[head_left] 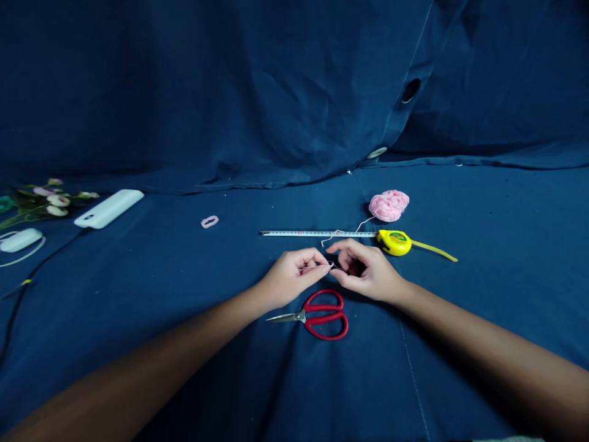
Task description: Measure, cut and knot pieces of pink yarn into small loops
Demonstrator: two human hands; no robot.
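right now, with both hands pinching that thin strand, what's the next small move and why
Probably keep the left hand pinched on the strand and drop the right hand to the red scissors. The strand runs from the pink yarn ball across the tape measure toward both hands, and the scissors lie shut just below, handles toward the right hand.

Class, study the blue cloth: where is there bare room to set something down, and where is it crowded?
Free: cloth between white device and left hand; cloth right of the tape measure. Crowded: left and right hand pinch a strand between scissors, tape measure and pink yarn ball.
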